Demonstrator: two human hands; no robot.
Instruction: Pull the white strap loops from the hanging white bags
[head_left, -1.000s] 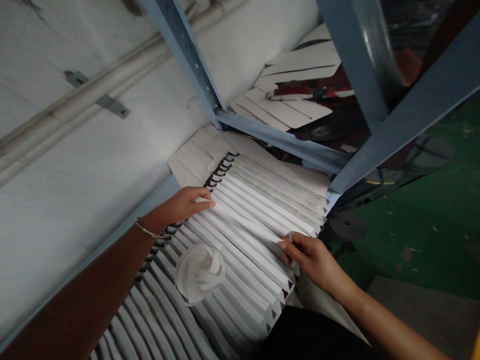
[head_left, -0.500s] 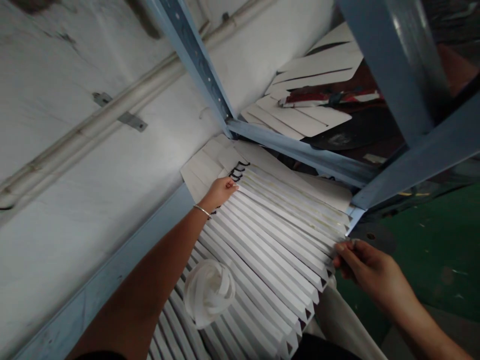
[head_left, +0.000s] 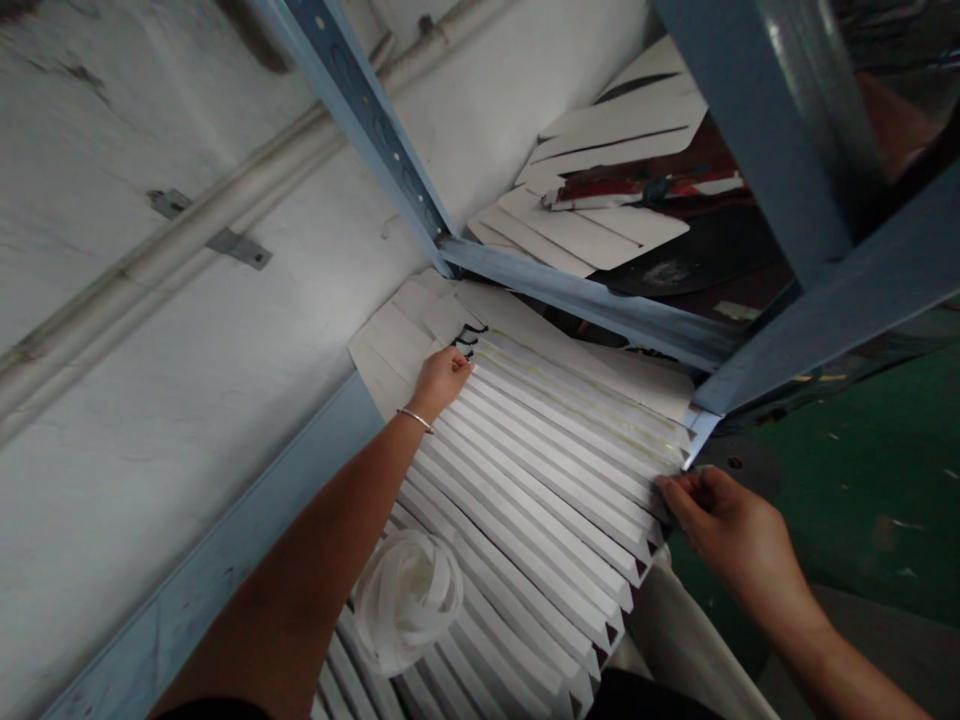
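From the head camera, my left hand (head_left: pixel 441 379) lies at the far end of a row of folded white paper bags (head_left: pixel 540 480), fingertips curled down onto the top edge of one bag, right beside the black cord handles (head_left: pixel 469 338) that stick out there. A thin bangle (head_left: pixel 415 419) sits on that wrist. My right hand (head_left: pixel 724 530) is at the near end of the same row, thumb and fingers pinched together on the end of a bag close to the corner of the blue metal shelf frame (head_left: pixel 600 305).

The bags stand on edge in overlapping rows across the shelf, running between my two hands, their dark inner gussets showing at the near ends. A loose coil of white strapping (head_left: pixel 409 598) rests on the bags below my left forearm. Flat white sheets (head_left: pixel 394 335) lie under the far end of the row against the white wall (head_left: pixel 187 330). Beyond the frame, more flat white card pieces (head_left: pixel 592 225) are piled. Green floor (head_left: pixel 862 500) shows at right.
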